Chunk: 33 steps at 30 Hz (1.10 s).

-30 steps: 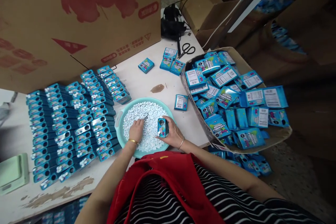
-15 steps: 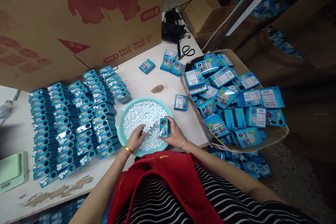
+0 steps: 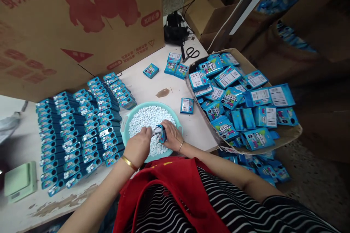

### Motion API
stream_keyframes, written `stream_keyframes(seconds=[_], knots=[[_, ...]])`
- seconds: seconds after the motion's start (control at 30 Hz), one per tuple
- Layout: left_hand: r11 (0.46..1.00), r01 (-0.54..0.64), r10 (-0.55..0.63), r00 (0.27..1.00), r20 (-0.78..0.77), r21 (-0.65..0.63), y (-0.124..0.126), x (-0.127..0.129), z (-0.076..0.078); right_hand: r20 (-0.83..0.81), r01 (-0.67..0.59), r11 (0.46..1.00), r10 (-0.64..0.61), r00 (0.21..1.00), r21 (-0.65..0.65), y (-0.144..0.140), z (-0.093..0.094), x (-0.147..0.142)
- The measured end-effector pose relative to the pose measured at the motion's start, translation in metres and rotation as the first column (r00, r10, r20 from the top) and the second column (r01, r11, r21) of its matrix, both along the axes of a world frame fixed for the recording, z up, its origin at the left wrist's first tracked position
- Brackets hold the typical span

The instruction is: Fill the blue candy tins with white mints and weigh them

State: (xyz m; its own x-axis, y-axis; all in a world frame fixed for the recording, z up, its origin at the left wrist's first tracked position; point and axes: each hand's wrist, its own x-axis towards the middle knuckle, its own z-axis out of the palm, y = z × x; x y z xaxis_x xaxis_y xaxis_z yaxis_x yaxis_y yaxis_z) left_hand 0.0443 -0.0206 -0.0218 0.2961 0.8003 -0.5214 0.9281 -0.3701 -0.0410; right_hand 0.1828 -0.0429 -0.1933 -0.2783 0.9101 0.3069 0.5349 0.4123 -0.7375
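Right hand (image 3: 171, 136) grips a small blue box (image 3: 162, 133), now tipped toward the left hand (image 3: 140, 142), which has closed in against its mouth over the bowl (image 3: 124, 125) of white tablets (image 3: 149, 116); its grip is hidden. Half a second earlier the box stood upright, so filling looks underway. Right of the bowl, the carton (image 3: 290, 136) holds packs reading "CARAMELO MASCO".

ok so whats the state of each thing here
left hand: over the basin, at the box
right hand: holding the box
box: tilted, open end towards left hand
basin: full of white tablets
carton: heaped with boxes
scissors: lying closed
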Motion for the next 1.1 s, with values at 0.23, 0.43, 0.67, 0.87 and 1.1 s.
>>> stream_keyframes(seconds=[0.23,0.43,0.67,0.87,1.1], knots=[[0.998,0.036,-0.034,0.999,-0.031,0.042,0.004,0.004,0.013,-0.059,0.036,0.998,-0.039,0.998,-0.046,0.003,-0.004,0.004],[0.980,-0.175,0.163,0.979,0.122,0.092,0.029,-0.059,-0.088,-0.092,0.094,0.979,-0.112,0.989,-0.181,0.005,0.002,0.014],[0.986,-0.162,0.161,0.935,0.316,-0.022,0.003,-0.042,-0.178,-0.141,0.125,0.950,-0.171,0.975,-0.286,0.003,0.015,0.025],[0.973,-0.183,0.228,0.846,0.482,-0.140,-0.018,-0.041,-0.181,-0.150,0.120,0.949,-0.169,0.974,-0.290,-0.002,0.018,0.033],[0.952,-0.233,0.306,0.734,0.607,-0.198,-0.018,-0.060,-0.149,-0.152,0.086,0.962,-0.128,0.980,-0.258,-0.010,0.015,0.036]])
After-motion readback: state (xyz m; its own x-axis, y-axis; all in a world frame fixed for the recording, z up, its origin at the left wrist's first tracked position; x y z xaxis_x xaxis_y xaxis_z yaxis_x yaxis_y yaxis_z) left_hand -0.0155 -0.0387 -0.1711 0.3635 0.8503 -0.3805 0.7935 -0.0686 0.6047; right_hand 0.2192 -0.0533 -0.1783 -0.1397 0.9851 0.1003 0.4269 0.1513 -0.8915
